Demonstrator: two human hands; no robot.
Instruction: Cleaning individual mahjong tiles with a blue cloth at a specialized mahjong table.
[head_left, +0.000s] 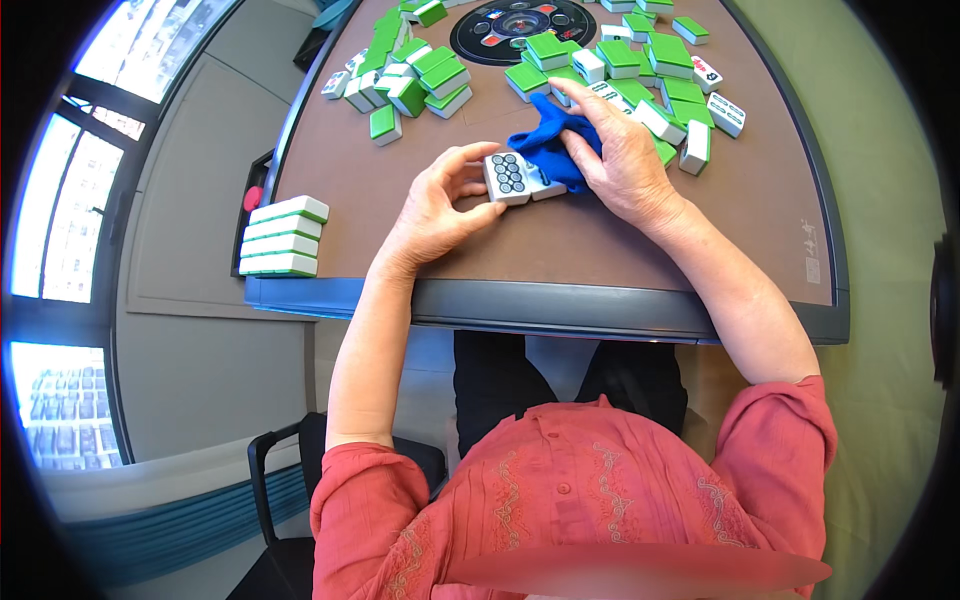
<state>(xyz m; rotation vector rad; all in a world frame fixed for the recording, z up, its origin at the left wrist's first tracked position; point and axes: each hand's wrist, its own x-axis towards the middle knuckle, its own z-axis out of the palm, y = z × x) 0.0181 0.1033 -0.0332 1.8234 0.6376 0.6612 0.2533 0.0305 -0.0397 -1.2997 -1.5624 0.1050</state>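
My left hand curves around the left end of a short row of mahjong tiles, thumb at the near edge and index finger at the far edge. The end tile lies face up with a pattern of dark circles. Beside it, a second face-up tile is partly covered by a blue cloth. That cloth is held in my right hand, pressed over the right part of the row. How far the row runs beneath the cloth is hidden.
Loose green-backed tiles heap at the back right, more tiles at the back left. A neat stack of tiles stands at the left edge. A round black panel sits mid-table. The dark table rim runs before me.
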